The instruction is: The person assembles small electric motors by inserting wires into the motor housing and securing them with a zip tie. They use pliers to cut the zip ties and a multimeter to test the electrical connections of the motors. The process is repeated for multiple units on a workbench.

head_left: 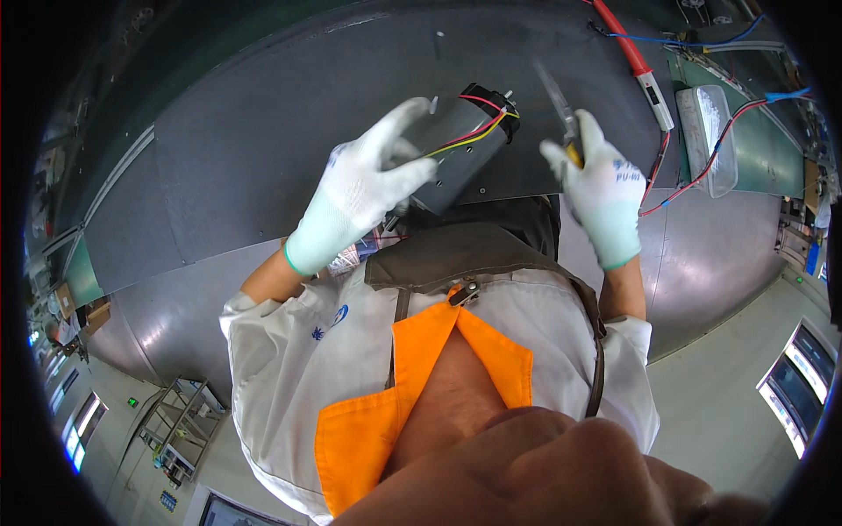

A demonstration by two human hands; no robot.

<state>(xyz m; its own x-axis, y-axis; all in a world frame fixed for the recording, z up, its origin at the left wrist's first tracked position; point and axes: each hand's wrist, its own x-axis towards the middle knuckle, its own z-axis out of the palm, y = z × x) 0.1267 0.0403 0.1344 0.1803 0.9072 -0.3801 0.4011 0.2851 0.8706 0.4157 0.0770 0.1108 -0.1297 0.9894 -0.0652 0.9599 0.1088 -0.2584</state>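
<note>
My left hand (364, 180) clamps the grey motor (463, 145), axis toward 2 o'clock; right hand (601, 188), at 3 o'clock, grips pliers (560, 110).

A dark grey matted surface (263, 149) edged in green spans the view, pale grey floor (728, 386) beside it, a metal shelf rack (180, 421) and bright windows (802, 381) nearby.

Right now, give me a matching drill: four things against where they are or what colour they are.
Things:
1. motor
2. pliers
3. red-handled tool
4. clear plastic tray

Places or colours:
A. lying at the top right of the bench, cable attached
B. held in the right hand
C. held by the left hand, red and yellow wires on it
D. far right, by the green strip

Pairs: 1-C, 2-B, 3-A, 4-D
</note>
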